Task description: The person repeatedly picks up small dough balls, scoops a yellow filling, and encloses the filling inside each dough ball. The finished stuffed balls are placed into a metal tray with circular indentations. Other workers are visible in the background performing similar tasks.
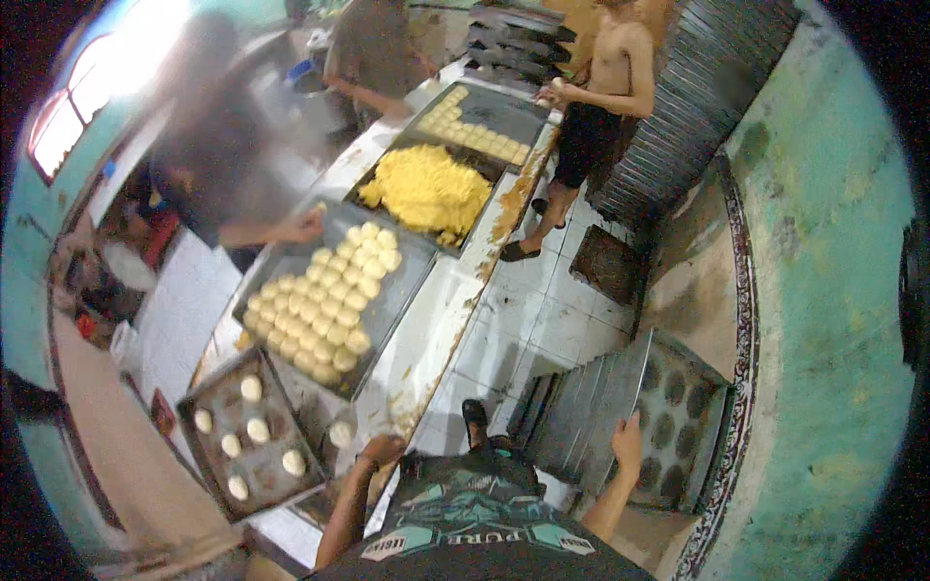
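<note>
My right hand (627, 444) grips the upper edge of a metal baking tray (610, 392), which stands on edge in a row of trays by the wall. Behind it, another tray (665, 428) shows dark round marks. At the near end of the worktable (436, 305) is my left hand (381, 450), fingers curled; whether it holds anything I cannot tell. A single pale dough piece (341, 434) lies beside it. Further left, a dark tray (272, 385) carries several spaced dough pieces (257, 431).
A large tray (407, 290) holds rows of dough balls (330, 294). Beyond it sits a heap of yellow crumbly mixture (429, 189). Co-workers stand along the table, one person (621, 65) on its right side. Corrugated metal sheeting (683, 94) and a floor mat (607, 263) border the aisle.
</note>
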Tool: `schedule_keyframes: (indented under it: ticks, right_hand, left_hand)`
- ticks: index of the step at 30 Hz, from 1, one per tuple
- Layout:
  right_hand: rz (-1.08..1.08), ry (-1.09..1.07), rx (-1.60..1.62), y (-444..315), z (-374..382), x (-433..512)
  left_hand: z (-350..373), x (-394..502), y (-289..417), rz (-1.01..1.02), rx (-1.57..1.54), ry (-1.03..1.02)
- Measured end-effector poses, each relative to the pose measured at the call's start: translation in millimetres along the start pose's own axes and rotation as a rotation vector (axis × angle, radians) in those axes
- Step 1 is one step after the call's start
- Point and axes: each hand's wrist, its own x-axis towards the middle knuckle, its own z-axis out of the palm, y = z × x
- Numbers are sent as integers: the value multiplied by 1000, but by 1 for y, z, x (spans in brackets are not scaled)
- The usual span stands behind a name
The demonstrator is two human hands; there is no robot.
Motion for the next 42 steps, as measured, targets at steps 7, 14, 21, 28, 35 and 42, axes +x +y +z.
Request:
schedule_keyframes:
  ticks: [7, 14, 21, 28, 35, 42]
  right_hand:
    - [-26, 369, -504, -6, -108, 8]
    - [101, 633, -666, -70, -268, -86]
    - [-253, 1024, -575, -152, -271, -209]
    - [-794, 680, -41, -242, -212, -120]
    - [-1261, 308, 211, -356, -74, -28]
    - [-1551, -116, 562, -484, 31, -73]
  left_hand:
    - [17, -58, -16, 144, -433, 358]
    - [127, -49, -107, 367, -442, 496]
    - [107, -60, -77, 469, -308, 566]
    - [-13, -121, 1, 404, -422, 398]
    - [65, -147, -55, 216, -667, 864]
    - [156, -235, -68, -415, -919, 969]
